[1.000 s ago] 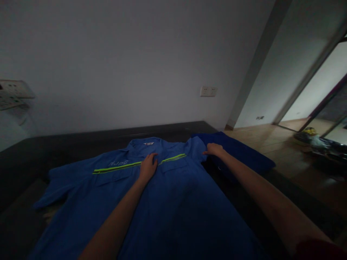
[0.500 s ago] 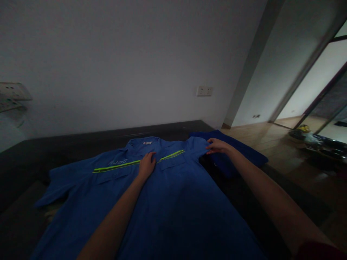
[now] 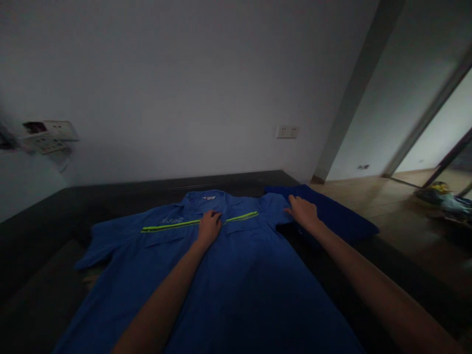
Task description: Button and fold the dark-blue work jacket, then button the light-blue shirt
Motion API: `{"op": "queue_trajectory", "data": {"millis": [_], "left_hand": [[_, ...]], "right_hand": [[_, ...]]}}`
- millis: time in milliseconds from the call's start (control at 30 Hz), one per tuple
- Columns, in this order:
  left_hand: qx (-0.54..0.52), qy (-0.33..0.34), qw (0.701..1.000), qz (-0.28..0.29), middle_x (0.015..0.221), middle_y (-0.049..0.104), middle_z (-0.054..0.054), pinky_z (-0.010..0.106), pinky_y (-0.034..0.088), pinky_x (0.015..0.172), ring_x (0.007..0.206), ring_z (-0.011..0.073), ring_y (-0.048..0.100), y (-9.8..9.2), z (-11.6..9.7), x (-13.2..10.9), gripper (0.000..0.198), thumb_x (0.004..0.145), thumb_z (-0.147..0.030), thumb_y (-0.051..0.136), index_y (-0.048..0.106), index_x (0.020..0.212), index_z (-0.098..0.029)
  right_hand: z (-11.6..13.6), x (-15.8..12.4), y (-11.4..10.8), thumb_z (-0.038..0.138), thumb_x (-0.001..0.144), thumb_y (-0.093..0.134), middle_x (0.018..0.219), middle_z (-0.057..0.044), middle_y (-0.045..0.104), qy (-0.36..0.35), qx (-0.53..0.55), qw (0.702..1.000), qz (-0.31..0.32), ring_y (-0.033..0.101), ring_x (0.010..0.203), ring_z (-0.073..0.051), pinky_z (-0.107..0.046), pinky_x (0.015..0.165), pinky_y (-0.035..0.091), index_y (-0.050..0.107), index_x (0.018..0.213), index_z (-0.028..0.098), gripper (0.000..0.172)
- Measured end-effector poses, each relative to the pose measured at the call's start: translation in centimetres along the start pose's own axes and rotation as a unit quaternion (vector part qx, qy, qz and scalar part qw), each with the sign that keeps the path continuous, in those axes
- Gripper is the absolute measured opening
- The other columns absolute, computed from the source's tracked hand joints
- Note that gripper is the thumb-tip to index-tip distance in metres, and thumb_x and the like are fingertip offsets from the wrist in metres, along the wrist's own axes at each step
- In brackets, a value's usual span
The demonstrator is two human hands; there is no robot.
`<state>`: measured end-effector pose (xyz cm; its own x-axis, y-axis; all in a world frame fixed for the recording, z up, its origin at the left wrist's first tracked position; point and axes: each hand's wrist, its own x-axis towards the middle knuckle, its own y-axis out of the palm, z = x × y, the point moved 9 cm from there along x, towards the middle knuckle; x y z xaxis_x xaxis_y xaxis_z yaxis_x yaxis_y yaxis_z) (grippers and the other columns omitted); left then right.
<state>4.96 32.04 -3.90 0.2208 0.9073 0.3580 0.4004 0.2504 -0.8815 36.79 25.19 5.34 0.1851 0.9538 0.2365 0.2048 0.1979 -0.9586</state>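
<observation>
A blue short-sleeved work shirt (image 3: 236, 265) lies spread out front side up, its collar toward the wall. Yellow-green strips cross its chest above the pocket flaps. My left hand (image 3: 209, 227) rests on the shirt's front near the middle opening, below the collar, fingers slightly bent over the cloth. At the end of the sleeve on the right, my right hand (image 3: 304, 212) has its fingers closed at the hem, thumb toward the shirt; part of its grip is hidden. Just behind that hand lies a darker blue folded cloth (image 3: 342, 219).
The shirt lies on a dark flat surface (image 3: 147, 185) against a pale wall (image 3: 184, 98). Wall sockets (image 3: 287, 132) are ahead, with another socket panel (image 3: 55, 135) at left. Beyond the right edge are a wooden floor (image 3: 361, 196) and a pile of things (image 3: 442, 201).
The view has shifted a little, so everything sits further right and lower. My right hand has turned at the sleeve end, showing more of its back. My left hand stays on the shirt front.
</observation>
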Motion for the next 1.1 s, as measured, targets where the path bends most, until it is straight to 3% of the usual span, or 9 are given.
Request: {"op": "queue_trajectory", "data": {"millis": [133,233,333,433,567,733,867,1000,1100], "left_hand": [[0.002,-0.005,1.000,-0.013,0.124,0.057,0.008,0.041,0.037,0.100,0.115,0.0248,0.051,-0.3,-0.2,-0.3,0.036,0.086,-0.021,0.051,0.060,0.120,-0.023],[-0.025,-0.040,0.998,-0.035,0.122,0.059,0.010,0.042,0.037,0.101,0.114,0.0255,0.052,-0.9,0.5,0.0,0.037,0.087,-0.027,0.051,0.057,0.123,-0.020],[-0.041,-0.062,0.996,-0.045,0.117,0.062,0.010,0.034,0.042,0.096,0.108,0.0218,0.057,-2.0,1.9,0.9,0.033,0.091,-0.027,0.044,0.058,0.119,-0.017],[-0.026,-0.065,0.996,-0.054,0.116,0.062,0.009,0.033,0.041,0.097,0.108,0.0206,0.056,-3.7,4.0,1.5,0.031,0.090,-0.018,0.041,0.062,0.114,-0.018],[0.064,-0.087,0.990,-0.087,0.132,0.053,0.010,0.044,0.029,0.109,0.125,0.0266,0.044,-5.4,7.6,1.0,0.039,0.086,-0.015,0.045,0.058,0.122,-0.020],[0.115,-0.124,0.985,-0.025,0.143,0.044,0.010,0.050,0.026,0.110,0.133,0.0285,0.035,-3.3,10.3,0.1,0.044,0.089,-0.024,0.044,0.049,0.133,-0.023],[0.108,-0.132,0.985,-0.017,0.141,0.046,0.009,0.049,0.027,0.109,0.129,0.0274,0.040,-3.2,10.0,-0.1,0.038,0.089,-0.024,0.046,0.057,0.125,-0.025],[0.067,-0.148,0.982,-0.094,0.130,0.054,0.007,0.047,0.036,0.101,0.119,0.0265,0.048,-6.2,10.3,0.9,0.030,0.087,-0.026,0.049,0.062,0.114,-0.028],[0.031,-0.170,0.978,-0.121,0.122,0.057,0.007,0.044,0.041,0.095,0.115,0.0258,0.050,-7.7,12.1,3.0,0.029,0.089,-0.026,0.047,0.060,0.115,-0.027]], "right_hand": [[7.4,-0.2,-2.4,0.033,0.089,0.055,0.105,-0.009,0.064,-0.125,0.088,0.988,-0.034,0.061,0.098,-0.022,-0.029,0.076,0.047,0.057,0.104,0.020,0.019],[13.6,0.1,-2.6,0.031,0.089,0.055,0.107,-0.007,0.063,-0.210,0.157,0.964,-0.035,0.059,0.101,-0.020,-0.027,0.081,0.045,0.060,0.103,0.020,0.018],[19.1,1.2,-1.0,0.028,0.090,0.055,0.113,-0.009,0.062,-0.258,0.216,0.942,-0.011,0.056,0.109,-0.020,-0.028,0.090,0.042,0.061,0.109,0.019,0.022],[22.6,2.4,1.9,0.033,0.091,0.053,0.127,-0.013,0.057,-0.269,0.248,0.931,0.012,0.050,0.120,-0.022,-0.033,0.101,0.037,0.058,0.121,0.016,0.035],[24.0,3.2,5.9,0.046,0.092,0.047,0.143,-0.016,0.042,-0.242,0.245,0.938,0.027,0.036,0.133,-0.029,-0.048,0.109,0.025,0.049,0.134,0.019,0.050],[23.9,2.7,8.1,0.050,0.095,0.037,0.147,-0.012,0.038,-0.227,0.243,0.943,0.030,0.029,0.137,-0.027,-0.051,0.110,0.019,0.041,0.140,0.024,0.052],[24.0,3.0,7.4,0.050,0.094,0.041,0.144,-0.013,0.042,-0.231,0.243,0.941,0.042,0.033,0.134,-0.029,-0.052,0.108,0.024,0.046,0.136,0.022,0.051],[23.5,5.8,4.3,0.045,0.093,0.044,0.121,-0.011,0.062,-0.217,0.289,0.932,0.001,0.052,0.116,-0.024,-0.037,0.100,0.036,0.063,0.112,0.020,0.037],[22.4,9.3,3.1,0.034,0.092,0.046,0.111,-0.007,0.065,-0.152,0.328,0.932,-0.011,0.057,0.107,-0.019,-0.028,0.092,0.041,0.064,0.105,0.021,0.026]]}}
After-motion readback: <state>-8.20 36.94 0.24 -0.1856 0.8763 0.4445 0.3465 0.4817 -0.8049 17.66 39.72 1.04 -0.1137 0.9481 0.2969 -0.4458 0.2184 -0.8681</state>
